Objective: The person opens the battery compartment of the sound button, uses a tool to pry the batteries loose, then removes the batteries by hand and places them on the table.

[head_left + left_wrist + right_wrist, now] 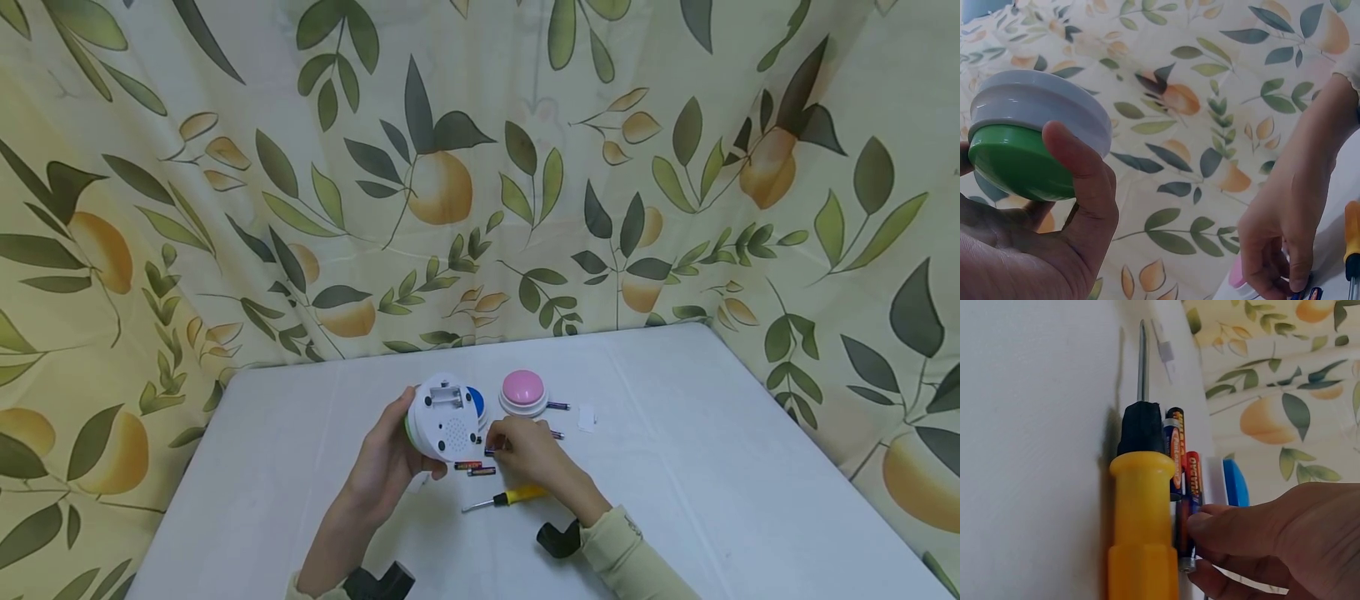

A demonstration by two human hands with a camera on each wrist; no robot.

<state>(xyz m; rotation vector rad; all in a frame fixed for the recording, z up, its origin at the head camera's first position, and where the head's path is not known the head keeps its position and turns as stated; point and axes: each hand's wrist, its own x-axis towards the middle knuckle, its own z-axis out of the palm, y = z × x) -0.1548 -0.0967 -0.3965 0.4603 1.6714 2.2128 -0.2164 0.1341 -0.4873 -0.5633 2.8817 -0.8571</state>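
Observation:
My left hand (pixel 382 454) grips a round white push-button device (pixel 444 437) by its sides. Its underside, with a bare battery compartment (pixel 447 398) and a speaker grille, faces the head camera. A green dome (pixel 1019 159) shows on the device in the left wrist view, turned towards the palm. Down at the table, my right hand (pixel 534 450) pinches a small AA-type battery (pixel 1186 559) between thumb and fingers. Beside that battery lie more red-and-dark batteries (pixel 468 465). A yellow-handled screwdriver (pixel 517 497) rests just nearer the body, its metal shaft pointing left.
Beyond the hands stands a white device with a pink dome (pixel 522 386). Another with a blue dome (pixel 476 402) is partly hidden behind the held one. Another battery (pixel 558 406) and a small whitish piece (pixel 587 418) lie to the right on the white tabletop (pixel 675 483).

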